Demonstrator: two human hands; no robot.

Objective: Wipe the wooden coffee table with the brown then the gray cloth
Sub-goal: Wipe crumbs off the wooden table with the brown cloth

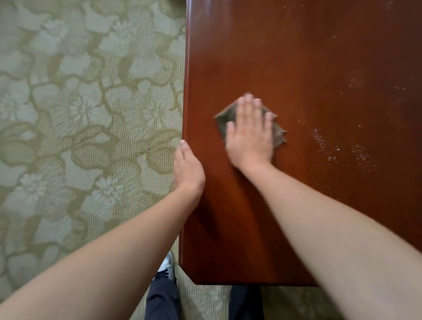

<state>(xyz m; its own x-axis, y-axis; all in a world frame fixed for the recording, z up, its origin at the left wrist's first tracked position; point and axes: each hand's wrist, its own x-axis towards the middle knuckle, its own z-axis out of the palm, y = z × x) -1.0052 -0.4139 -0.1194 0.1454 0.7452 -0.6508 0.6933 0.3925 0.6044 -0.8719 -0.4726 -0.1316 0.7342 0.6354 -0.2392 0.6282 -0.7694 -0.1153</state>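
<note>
Right hand [250, 135], fingers flat and together, presses cloth [222, 119] on wooden coffee table [328, 68]; left hand [188, 169] at left edge, fingers hidden.

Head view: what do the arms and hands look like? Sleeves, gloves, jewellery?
On the left hand and right hand: no gloves, rings or watch visible. The left forearm and right forearm are bare, no sleeve in view. Below, dark navy trousers and a white shoe.

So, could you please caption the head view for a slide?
Right hand presses a cloth on the dusty table; left hand waits at its edge.
</note>
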